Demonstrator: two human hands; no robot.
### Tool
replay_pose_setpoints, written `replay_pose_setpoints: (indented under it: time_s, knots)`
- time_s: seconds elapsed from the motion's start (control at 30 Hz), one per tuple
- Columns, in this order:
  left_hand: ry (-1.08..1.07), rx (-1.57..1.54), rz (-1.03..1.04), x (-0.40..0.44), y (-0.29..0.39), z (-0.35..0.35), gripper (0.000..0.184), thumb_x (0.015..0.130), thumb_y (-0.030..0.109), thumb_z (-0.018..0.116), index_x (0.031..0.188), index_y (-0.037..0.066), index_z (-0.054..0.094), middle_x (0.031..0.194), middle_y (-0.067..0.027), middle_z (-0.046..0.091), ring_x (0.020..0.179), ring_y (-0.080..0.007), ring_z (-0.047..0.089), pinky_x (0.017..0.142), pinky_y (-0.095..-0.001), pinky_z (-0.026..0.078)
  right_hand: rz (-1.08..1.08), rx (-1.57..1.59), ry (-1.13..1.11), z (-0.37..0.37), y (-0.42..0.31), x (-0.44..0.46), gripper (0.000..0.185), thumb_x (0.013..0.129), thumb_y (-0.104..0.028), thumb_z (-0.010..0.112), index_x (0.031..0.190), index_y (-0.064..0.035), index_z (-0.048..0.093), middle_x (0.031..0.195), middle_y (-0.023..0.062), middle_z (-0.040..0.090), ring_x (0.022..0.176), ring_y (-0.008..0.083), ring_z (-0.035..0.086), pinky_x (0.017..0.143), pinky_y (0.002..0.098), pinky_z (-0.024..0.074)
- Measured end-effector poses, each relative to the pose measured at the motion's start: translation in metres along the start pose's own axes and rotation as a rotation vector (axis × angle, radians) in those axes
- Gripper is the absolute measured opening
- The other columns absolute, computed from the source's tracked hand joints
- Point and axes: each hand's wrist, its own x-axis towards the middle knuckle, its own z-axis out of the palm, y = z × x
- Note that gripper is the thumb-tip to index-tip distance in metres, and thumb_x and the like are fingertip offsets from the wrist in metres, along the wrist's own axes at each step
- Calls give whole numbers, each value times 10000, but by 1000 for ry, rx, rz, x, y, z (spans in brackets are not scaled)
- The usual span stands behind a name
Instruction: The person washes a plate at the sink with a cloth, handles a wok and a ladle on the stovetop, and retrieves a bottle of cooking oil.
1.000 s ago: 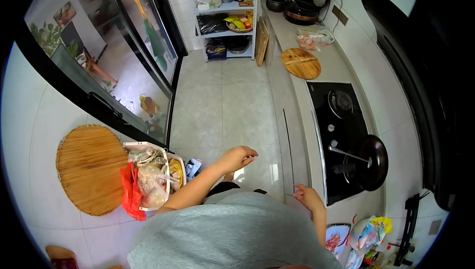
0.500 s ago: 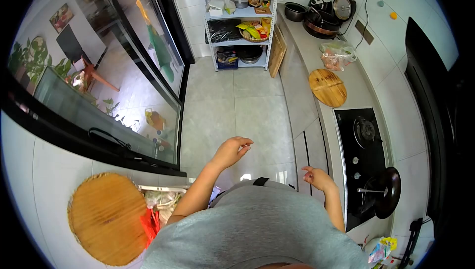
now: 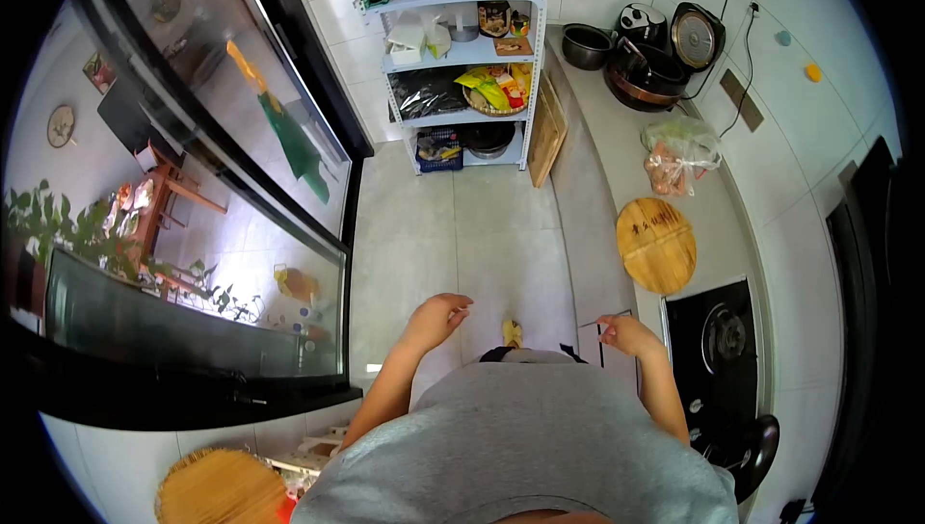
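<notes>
My left hand [image 3: 438,321] hangs in the air over the floor, in front of my body. Its fingers are loosely bent, a little apart from the thumb, and nothing shows in them. My right hand [image 3: 629,336] is held beside the counter's cabinet front, also with nothing visible in it and its fingers loosely apart. Closest to it on the counter are a round wooden board [image 3: 657,247] with dark lettering and the black gas stove [image 3: 715,360]. A dark pan or lid [image 3: 758,458] stands at the stove's near end, partly hidden by my arm and shirt.
Ahead stands a metal shelf [image 3: 465,120] with jars, bags and baskets. The counter [image 3: 602,129] holds a plastic bag [image 3: 674,158], a black pot [image 3: 586,45] and an open cooker [image 3: 647,76]. A glass sliding door [image 3: 193,331] lines the left; a large round board [image 3: 222,490] is behind.
I have moved forward: the shelf and counter things appear nearer, and the stove and large round board have slid back. A yellow-shod foot has come into view. Both hands remain without anything visible in them.
</notes>
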Motion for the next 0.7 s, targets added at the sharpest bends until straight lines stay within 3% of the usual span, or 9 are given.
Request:
replay_pose_setpoints:
  time_s: [0.07, 0.13, 0.23, 0.47, 0.57, 0.7]
  knots:
    - [103, 84, -6, 36, 3, -20, 212, 879, 137, 627, 1070, 73, 693, 1033, -141, 689, 891, -287, 663, 792, -372, 522, -38, -98, 28, -23, 2, 41, 438, 857, -225, 687, 1257, -79, 585, 926, 160, 705, 837, 316, 665, 760, 377, 516]
    - [108, 55, -44, 68, 3, -35, 212, 873, 127, 634, 1066, 59, 692, 1037, -144, 689, 890, -290, 663, 794, -372, 522, -81, 9, -46, -51, -6, 85, 422, 835, -229, 683, 1219, -74, 604, 934, 159, 696, 872, 343, 656, 777, 416, 524]
    - [219, 33, -60, 116, -3, -48, 222, 857, 95, 649, 1065, 27, 685, 1016, -157, 692, 878, -286, 667, 799, -368, 520, -101, -110, 7, -85, -22, 130, 436, 842, -241, 670, 1246, -103, 585, 1055, 169, 674, 978, 348, 632, 841, 448, 504]
    - [-199, 24, 94, 224, -31, -21, 227, 862, 97, 649, 1073, 20, 684, 996, -180, 697, 868, -294, 679, 791, -374, 520, 53, 55, 99, -83, -22, 141, 418, 851, -237, 652, 1247, -120, 586, 1133, 162, 645, 1096, 349, 589, 890, 454, 489]
    - [-443, 71, 268, 278, -36, -11, 229, 862, 90, 652, 1081, 29, 679, 991, -170, 697, 862, -290, 680, 788, -377, 519, 412, 186, 157, -73, -26, 101, 452, 874, -222, 649, 1299, -103, 551, 1154, 161, 652, 1084, 345, 605, 917, 443, 480]
    - [-702, 213, 536, 354, -29, 11, 232, 849, 85, 664, 1079, 51, 675, 967, -146, 694, 833, -273, 672, 769, -379, 511, 696, 401, 395, -8, -25, 36, 462, 873, -225, 652, 1306, -102, 552, 1169, 170, 645, 1118, 344, 590, 952, 431, 468]
